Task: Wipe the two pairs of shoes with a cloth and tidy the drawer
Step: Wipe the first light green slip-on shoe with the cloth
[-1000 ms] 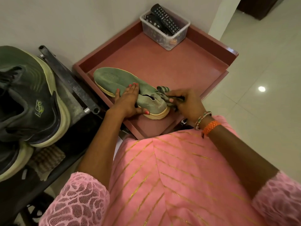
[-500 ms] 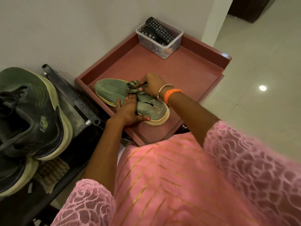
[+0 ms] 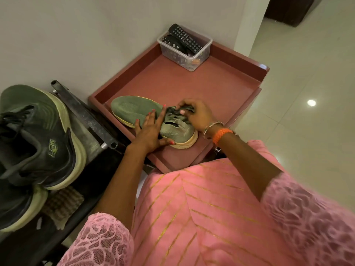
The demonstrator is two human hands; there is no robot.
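A light green knit shoe [image 3: 132,109] lies in the open reddish drawer [image 3: 201,89], toe pointing left. My left hand [image 3: 149,131] presses flat on the shoe's near side, fingers straight, thumb along the sole. My right hand [image 3: 196,114] grips a dark bunched cloth [image 3: 178,110] and holds it against the shoe's opening near the tongue. A pair of dark green sneakers [image 3: 38,135] with pale soles sits on a black rack at the left; the lower one [image 3: 19,212] is partly hidden under the upper.
A clear plastic box [image 3: 192,58] with remote controls stands in the drawer's far corner. A black metal rack bar [image 3: 84,116] runs between sneakers and drawer. A checked rag [image 3: 63,204] lies under the sneakers. Pale tiled floor [image 3: 307,131] spreads to the right.
My right hand with the cloth went from the shoe's heel up to mid-shoe, then back a little toward the opening. My left hand stayed pressed on the shoe.
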